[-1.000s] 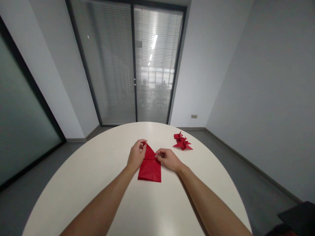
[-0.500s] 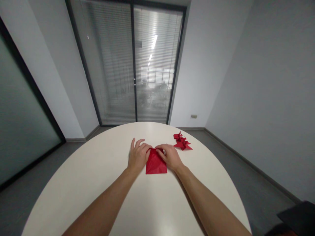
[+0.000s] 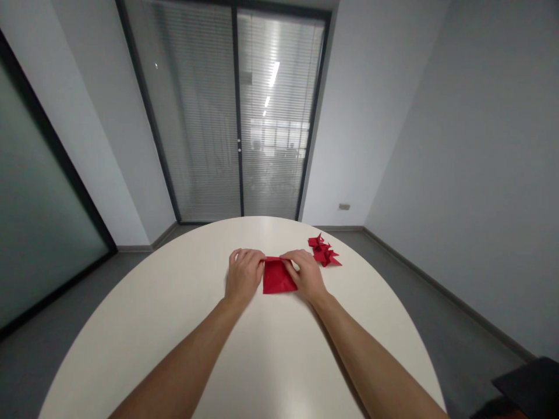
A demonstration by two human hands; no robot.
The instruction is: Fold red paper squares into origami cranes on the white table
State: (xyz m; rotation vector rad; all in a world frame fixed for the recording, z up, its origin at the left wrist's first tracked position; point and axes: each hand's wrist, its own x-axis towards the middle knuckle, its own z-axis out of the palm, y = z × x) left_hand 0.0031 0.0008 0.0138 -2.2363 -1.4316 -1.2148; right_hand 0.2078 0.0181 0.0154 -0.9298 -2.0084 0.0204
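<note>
Our left hand (image 3: 245, 272) and right hand (image 3: 309, 276), fingers drawn in, pinch the far edge of our red, four-sided folded paper (image 3: 277, 279).

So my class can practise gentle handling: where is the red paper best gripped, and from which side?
Probably pinch the red paper mid near edge, from the wearer's side: that straight edge is uncovered there, while the left hand and right hand hold the far edge.

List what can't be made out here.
- Head: top corners of the paper, hidden by the left hand and right hand.
- Head: folds of the red figures, too small.
- Head: rest of the dark object, cut off by frame edge.
- Head: details behind the blinds, blurred.
</note>
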